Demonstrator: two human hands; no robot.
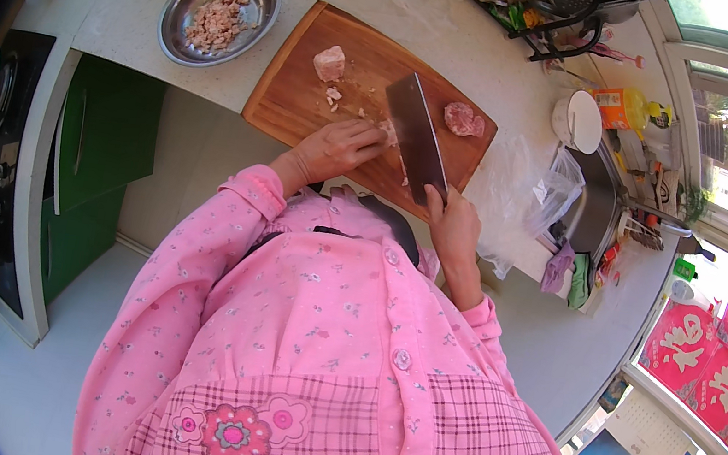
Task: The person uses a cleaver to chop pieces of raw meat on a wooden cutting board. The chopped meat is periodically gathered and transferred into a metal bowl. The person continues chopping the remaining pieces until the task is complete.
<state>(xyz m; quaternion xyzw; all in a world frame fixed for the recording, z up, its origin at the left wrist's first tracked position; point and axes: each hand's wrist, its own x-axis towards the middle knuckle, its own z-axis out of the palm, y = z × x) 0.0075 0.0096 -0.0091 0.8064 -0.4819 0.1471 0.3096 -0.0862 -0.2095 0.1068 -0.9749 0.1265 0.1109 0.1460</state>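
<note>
My right hand (454,230) grips the handle of a broad cleaver (415,133), whose dark blade stands over the middle of a wooden cutting board (285,94). Against the blade's left side, the bent fingers of my left hand (342,147) hold a small piece of raw meat (389,135) on the board. A pale chunk of meat (329,63) sits at the board's far left, with small bits (333,96) beside it. Right of the cleaver lies a redder lump of meat (464,119). The handle is mostly hidden inside my right hand.
A steel bowl (264,18) with chopped meat (216,24) stands left of the board. Clear plastic bags (514,200) lie to the right, near a white bowl (577,121) and the sink (596,190). An oil bottle (621,109) is behind. A stove (8,177) is far left.
</note>
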